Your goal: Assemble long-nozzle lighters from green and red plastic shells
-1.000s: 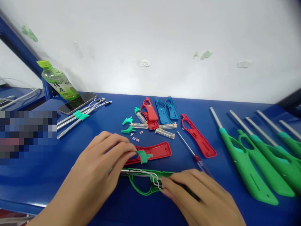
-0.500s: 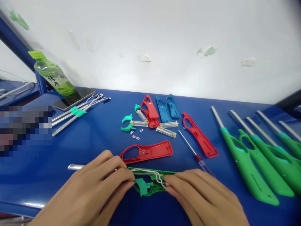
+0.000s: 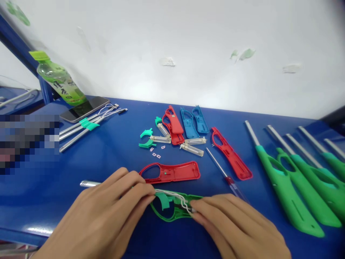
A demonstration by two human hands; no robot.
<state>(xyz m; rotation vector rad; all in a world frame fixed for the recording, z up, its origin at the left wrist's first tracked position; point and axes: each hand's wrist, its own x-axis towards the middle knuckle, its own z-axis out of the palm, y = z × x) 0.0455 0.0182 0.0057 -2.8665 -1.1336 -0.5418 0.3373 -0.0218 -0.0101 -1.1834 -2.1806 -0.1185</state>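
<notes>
In front of me lies a green lighter half-shell [image 3: 176,213], its hollow side up, with white wires [image 3: 179,197] running along it. My left hand [image 3: 118,208] is closed at the shell's left end, its thumb and fingertips pinching a teal trigger [image 3: 164,202] beside the finger loop. From under that hand a silver lighter tube [image 3: 88,183] sticks out to the left. With fingers closed, my right hand [image 3: 231,219] grips the shell's right end where the wires end; its fingertips hide the part there. Just beyond lies a red half-shell [image 3: 180,172].
A screwdriver [image 3: 229,180] and another red half-shell [image 3: 231,154] lie to the right, before several green lighters [image 3: 291,194]. Behind are blue half-shells [image 3: 188,124], clear fuel tanks [image 3: 192,149] and teal triggers [image 3: 147,144]. Wired tubes [image 3: 81,131], a phone [image 3: 86,109] and a bottle [image 3: 60,81] stand left.
The teal trigger has moved up and away from me, over the far side of the shell's finger loop, along with my left fingertips. The right hand keeps its grip.
</notes>
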